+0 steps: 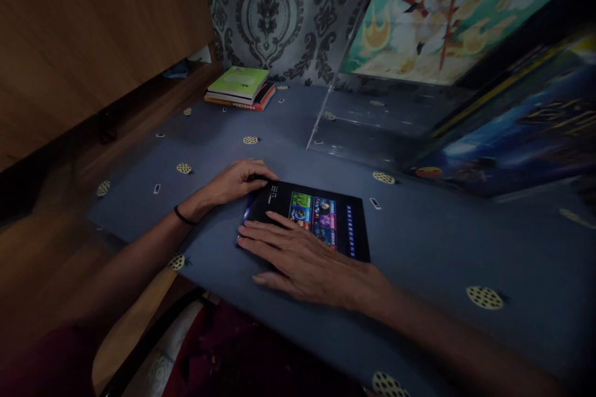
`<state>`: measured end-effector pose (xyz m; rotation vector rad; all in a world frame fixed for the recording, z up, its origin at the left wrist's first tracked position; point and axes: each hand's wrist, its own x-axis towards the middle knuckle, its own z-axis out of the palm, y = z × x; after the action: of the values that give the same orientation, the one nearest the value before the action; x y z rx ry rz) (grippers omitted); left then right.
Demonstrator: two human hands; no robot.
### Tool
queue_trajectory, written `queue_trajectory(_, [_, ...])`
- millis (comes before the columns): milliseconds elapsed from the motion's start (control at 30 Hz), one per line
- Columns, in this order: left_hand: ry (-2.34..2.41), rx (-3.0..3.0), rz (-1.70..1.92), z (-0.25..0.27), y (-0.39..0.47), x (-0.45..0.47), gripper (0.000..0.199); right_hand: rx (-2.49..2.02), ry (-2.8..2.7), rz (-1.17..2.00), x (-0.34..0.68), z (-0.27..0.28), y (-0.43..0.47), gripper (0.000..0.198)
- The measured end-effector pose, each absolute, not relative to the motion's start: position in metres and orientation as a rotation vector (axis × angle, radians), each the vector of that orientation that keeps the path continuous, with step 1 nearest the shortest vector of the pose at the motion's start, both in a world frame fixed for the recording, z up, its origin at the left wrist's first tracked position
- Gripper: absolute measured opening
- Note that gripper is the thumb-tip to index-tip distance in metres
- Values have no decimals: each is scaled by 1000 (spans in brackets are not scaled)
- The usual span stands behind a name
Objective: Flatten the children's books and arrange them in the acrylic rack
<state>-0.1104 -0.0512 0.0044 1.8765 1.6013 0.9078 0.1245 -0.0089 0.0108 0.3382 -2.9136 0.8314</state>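
A thin black book point(358, 217) with small coloured pictures and a column of blue print lies flat on the table, turned at a slant. My left hand point(239, 180), a dark band on its wrist, holds the book's far left corner, its thumb and fingers closed there. Across the near part of the cover rests my right hand point(298, 254), palm down and flat. Its fingers are stretched out toward the book's left edge, and it hides much of the cover.
The table point(419, 242) has a blue-grey cover printed with yellow fruit. Several stacked books point(237, 84), a green one on top, sit at the back left. At the right stand a clear plastic holder point(363, 130) and a blue book or box point(526, 130). A wooden cabinet point(102, 31) rises left.
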Motion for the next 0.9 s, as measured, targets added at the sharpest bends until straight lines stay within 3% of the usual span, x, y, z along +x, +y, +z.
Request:
queue_trajectory(333, [1689,1735,1028,4,-56,-109,51,17,-2938,500,94,1,26,49])
queue_trajectory(900, [1709,1807,934,1,-59,-108,48,-278,-2907,427,134,-5,40,48])
